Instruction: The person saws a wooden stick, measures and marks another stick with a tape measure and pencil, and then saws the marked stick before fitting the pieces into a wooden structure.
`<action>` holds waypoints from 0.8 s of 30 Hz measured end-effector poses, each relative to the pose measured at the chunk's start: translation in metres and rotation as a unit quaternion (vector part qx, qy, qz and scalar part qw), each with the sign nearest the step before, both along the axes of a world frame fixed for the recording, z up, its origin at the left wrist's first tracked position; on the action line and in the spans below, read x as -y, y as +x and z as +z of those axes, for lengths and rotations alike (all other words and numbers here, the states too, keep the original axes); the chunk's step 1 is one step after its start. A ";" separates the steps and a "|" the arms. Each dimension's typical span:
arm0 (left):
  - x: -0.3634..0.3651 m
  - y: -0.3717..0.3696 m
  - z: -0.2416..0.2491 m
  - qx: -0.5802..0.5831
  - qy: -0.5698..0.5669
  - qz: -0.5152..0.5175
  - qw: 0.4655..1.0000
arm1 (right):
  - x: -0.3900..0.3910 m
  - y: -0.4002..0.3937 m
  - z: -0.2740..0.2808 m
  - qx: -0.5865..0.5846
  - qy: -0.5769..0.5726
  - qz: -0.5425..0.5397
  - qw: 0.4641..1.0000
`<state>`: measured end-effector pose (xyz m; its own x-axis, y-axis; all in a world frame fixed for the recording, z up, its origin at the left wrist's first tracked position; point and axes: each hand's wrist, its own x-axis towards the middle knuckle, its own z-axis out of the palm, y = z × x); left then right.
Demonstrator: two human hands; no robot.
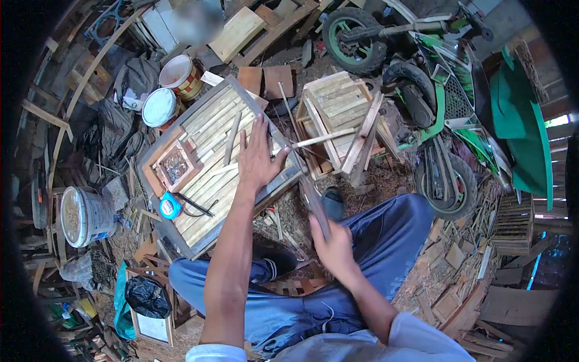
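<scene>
The left hand (259, 158) lies flat on the slatted tabletop (208, 123), thumb apart from the other fingers, over a thin pale stick (322, 139) that pokes out past the right corner. The right hand (335, 246) has its fingers shut tight around a long dark tool (314, 204) beside that corner. A blue tape measure (170, 206) and small wooden box (175, 166) sit on the left side.

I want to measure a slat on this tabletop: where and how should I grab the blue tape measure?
I'd grip the rounded case of the blue tape measure between thumb and fingers, coming from above and the left. It lies near the tabletop's edge, open on that side, while a small wooden box sits beyond it and a black pen-like stick to its right.
</scene>
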<state>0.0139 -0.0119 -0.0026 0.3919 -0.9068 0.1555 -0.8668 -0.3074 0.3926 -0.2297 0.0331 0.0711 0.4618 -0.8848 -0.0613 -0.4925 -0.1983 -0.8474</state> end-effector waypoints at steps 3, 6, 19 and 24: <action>0.000 0.000 -0.003 -0.003 0.000 -0.001 1.000 | -0.047 -0.045 0.024 -0.043 0.111 -0.059 0.991; -0.001 0.000 -0.008 0.004 -0.011 -0.003 1.000 | -0.023 -0.011 0.015 0.012 0.039 -0.030 0.999; 0.002 0.000 -0.006 0.006 -0.006 -0.002 1.000 | -0.039 -0.042 0.009 -0.058 0.075 -0.021 0.995; 0.000 0.000 -0.010 0.024 0.002 -0.018 1.000 | 0.031 0.046 -0.024 0.040 -0.010 -0.014 0.999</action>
